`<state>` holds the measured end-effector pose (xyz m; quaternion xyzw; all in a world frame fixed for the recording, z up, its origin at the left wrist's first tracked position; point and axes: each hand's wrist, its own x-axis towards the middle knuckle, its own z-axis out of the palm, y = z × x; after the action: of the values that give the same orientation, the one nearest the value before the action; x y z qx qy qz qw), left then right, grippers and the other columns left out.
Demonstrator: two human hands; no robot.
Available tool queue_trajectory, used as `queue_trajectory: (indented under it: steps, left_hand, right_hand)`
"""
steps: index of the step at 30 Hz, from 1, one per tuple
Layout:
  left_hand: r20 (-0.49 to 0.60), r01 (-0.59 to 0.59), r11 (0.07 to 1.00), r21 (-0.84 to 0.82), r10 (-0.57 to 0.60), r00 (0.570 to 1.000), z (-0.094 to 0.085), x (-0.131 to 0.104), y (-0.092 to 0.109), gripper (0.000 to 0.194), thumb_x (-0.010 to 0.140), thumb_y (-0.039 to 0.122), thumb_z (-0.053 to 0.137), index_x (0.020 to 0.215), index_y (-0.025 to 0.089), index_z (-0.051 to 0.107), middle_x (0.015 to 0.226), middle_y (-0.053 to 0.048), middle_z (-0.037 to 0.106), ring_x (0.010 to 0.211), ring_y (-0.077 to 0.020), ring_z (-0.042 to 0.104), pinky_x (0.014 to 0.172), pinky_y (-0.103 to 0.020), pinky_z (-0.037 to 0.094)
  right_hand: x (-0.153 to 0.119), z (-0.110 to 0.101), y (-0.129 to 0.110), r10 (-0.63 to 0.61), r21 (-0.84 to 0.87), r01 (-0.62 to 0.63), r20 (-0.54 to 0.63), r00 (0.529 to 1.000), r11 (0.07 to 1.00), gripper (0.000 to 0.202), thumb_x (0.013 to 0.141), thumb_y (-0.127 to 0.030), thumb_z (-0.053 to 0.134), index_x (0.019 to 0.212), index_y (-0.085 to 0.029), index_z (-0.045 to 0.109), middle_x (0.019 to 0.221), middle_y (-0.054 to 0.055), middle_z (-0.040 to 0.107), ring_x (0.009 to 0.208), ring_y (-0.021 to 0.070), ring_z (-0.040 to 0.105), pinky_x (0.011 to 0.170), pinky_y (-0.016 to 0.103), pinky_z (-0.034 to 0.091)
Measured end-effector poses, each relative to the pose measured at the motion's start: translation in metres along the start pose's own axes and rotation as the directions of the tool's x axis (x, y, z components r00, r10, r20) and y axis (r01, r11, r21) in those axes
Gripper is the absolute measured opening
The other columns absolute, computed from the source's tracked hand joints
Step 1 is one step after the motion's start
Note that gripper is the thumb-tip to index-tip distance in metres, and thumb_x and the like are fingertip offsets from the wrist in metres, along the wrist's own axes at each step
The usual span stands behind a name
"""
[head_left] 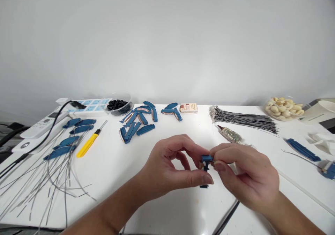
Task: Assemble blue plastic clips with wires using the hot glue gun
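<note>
Near the middle of the table, my left hand (180, 165) grips a small blue plastic part (206, 157) upright between thumb and fingers. A little pale bit shows inside the part. My right hand (243, 172) is closed in a pinch at the part's right side, on a thin wire (212, 161) whose end meets the part. Its fingers hide most of that wire. Below the right hand a dark strand (226, 217) runs toward the table's front edge; whether it is the same wire, I cannot tell.
Loose blue parts (137, 118) lie at the back. Left are wired blue parts (61, 148), a yellow screwdriver (89, 142), a power strip (90, 105) and a bowl of black pieces (119, 105). Right are a wire bundle (246, 120), a packet of pins (231, 134) and a nut bowl (284, 108).
</note>
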<state>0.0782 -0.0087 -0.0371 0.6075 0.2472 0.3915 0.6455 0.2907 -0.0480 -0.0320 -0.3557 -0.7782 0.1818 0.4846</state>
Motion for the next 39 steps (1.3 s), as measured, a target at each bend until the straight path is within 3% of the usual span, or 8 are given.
queue_trajectory:
  steps: [6, 11, 15, 20, 27, 34, 36, 39]
  left_hand:
    - [-0.038, -0.163, 0.958, 0.237, 0.177, 0.983, 0.002, 0.0, -0.001, 0.044, 0.071, 0.005, 0.093, 0.109, 0.024, 0.081, 0.092, -0.003, 0.075, 0.081, -0.0164, 0.072, 0.063, -0.022, 0.061]
    - [-0.034, -0.263, 0.866, 0.424, 0.306, 0.951, 0.003, -0.001, -0.003, 0.042, 0.075, 0.008, 0.091, 0.113, 0.022, 0.078, 0.093, -0.004, 0.077, 0.082, -0.0168, 0.073, 0.063, -0.023, 0.061]
    - [-0.047, -0.309, 0.775, 0.551, 0.399, 0.916, 0.004, 0.0, -0.003, 0.031, 0.083, 0.016, 0.087, 0.112, 0.022, 0.078, 0.091, -0.004, 0.077, 0.079, -0.0153, 0.073, 0.064, -0.024, 0.061]
    - [-0.054, -0.391, 0.663, 0.639, 0.546, 0.836, 0.005, 0.001, -0.006, 0.03, 0.083, 0.012, 0.086, 0.11, 0.018, 0.076, 0.087, -0.001, 0.076, 0.072, -0.0108, 0.069, 0.06, -0.021, 0.058]
    - [-0.049, -0.384, 0.626, 0.679, 0.561, 0.826, 0.006, 0.0, -0.007, 0.032, 0.083, 0.01, 0.086, 0.112, 0.015, 0.076, 0.088, -0.001, 0.075, 0.074, -0.0087, 0.069, 0.063, -0.019, 0.058]
    - [-0.104, -0.346, 0.625, 0.7, 0.568, 0.817, 0.007, 0.003, -0.008, 0.033, 0.081, 0.009, 0.087, 0.111, 0.016, 0.077, 0.087, 0.0, 0.075, 0.074, -0.0093, 0.069, 0.062, -0.018, 0.059]
    - [-0.149, -0.304, 0.67, 0.677, 0.529, 0.836, 0.006, 0.003, -0.008, 0.031, 0.082, 0.011, 0.087, 0.11, 0.017, 0.077, 0.087, -0.001, 0.075, 0.075, -0.0103, 0.07, 0.061, -0.019, 0.06]
    - [-0.22, -0.23, 0.743, 0.629, 0.453, 0.864, 0.004, 0.004, -0.006, 0.028, 0.082, 0.013, 0.087, 0.109, 0.018, 0.078, 0.09, -0.002, 0.074, 0.076, -0.0114, 0.071, 0.059, -0.02, 0.061]
  right_hand:
    - [-0.002, -0.002, 0.006, 0.094, -0.047, -0.091, 0.073, 0.993, 0.995, 0.017, 0.102, -0.011, 0.051, 0.092, -0.023, 0.057, 0.071, -0.001, 0.061, 0.06, 0.0133, 0.052, 0.053, 0.029, 0.041]
    - [-0.002, -0.001, 0.009, 0.111, -0.039, -0.107, 0.14, 0.984, 0.994, 0.014, 0.104, -0.015, 0.048, 0.098, -0.024, 0.057, 0.083, 0.002, 0.062, 0.078, 0.0188, 0.056, 0.069, 0.036, 0.045]
    - [-0.006, 0.003, 0.016, 0.076, -0.044, -0.078, -0.047, 0.996, 0.996, 0.023, 0.096, -0.016, 0.062, 0.118, -0.021, 0.059, 0.112, 0.01, 0.062, 0.105, 0.0268, 0.058, 0.087, 0.045, 0.048]
    - [-0.008, 0.006, 0.021, -0.071, -0.136, 0.046, -0.181, 0.981, 0.99, 0.021, 0.086, -0.008, 0.07, 0.103, -0.018, 0.064, 0.097, 0.007, 0.061, 0.091, 0.0242, 0.058, 0.075, 0.042, 0.046]
    - [-0.007, 0.01, 0.011, -0.158, -0.283, 0.076, -0.282, 0.946, 0.956, 0.017, 0.083, -0.005, 0.073, 0.095, -0.016, 0.066, 0.094, 0.007, 0.057, 0.088, 0.0222, 0.054, 0.071, 0.039, 0.043]
    - [-0.004, 0.01, 0.002, -0.128, -0.285, 0.07, -0.189, 0.974, 0.956, 0.017, 0.086, -0.003, 0.07, 0.09, -0.017, 0.063, 0.078, 0.001, 0.057, 0.072, 0.0158, 0.049, 0.068, 0.038, 0.037]
    - [-0.005, 0.01, 0.004, -0.093, -0.274, 0.029, -0.222, 0.971, 0.961, 0.017, 0.087, -0.007, 0.072, 0.099, -0.018, 0.066, 0.09, 0.005, 0.061, 0.083, 0.0201, 0.056, 0.074, 0.04, 0.043]
    - [-0.005, 0.008, 0.011, 0.043, -0.271, -0.106, -0.227, 0.973, 0.957, 0.037, 0.095, -0.02, 0.069, 0.131, -0.02, 0.063, 0.136, 0.014, 0.059, 0.129, 0.0329, 0.054, 0.102, 0.05, 0.046]
